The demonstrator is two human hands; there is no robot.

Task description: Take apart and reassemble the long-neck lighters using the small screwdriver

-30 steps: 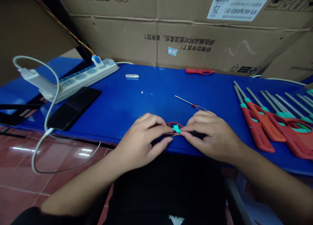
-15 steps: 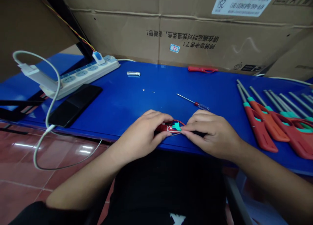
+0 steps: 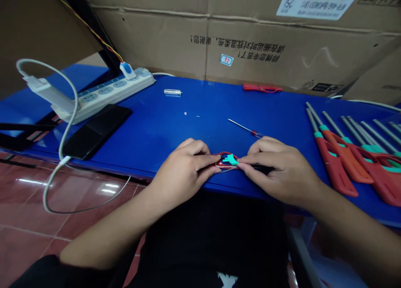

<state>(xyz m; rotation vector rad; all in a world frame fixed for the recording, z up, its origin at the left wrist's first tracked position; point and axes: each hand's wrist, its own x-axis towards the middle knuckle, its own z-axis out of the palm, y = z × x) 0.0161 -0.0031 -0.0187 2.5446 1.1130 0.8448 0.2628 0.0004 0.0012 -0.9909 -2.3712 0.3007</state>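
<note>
Head view: fingers (image 3: 208, 162) of both hands pinch a red lighter body (image 3: 219, 161) from either end, nearly closed. Its long axis runs crosswise, teal trigger piece (image 3: 230, 159) on top, black section (image 3: 260, 169) under the right hand (image 3: 277, 169), left hand (image 3: 184, 171) opposite, over the blue worktop (image 3: 156, 125).

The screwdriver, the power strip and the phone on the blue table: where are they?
Screwdriver (image 3: 255, 133), head view, on the handle's red band.
Power strip (image 3: 106, 89), head view, on its white top.
Phone (image 3: 97, 131), head view, on its black face.
</note>
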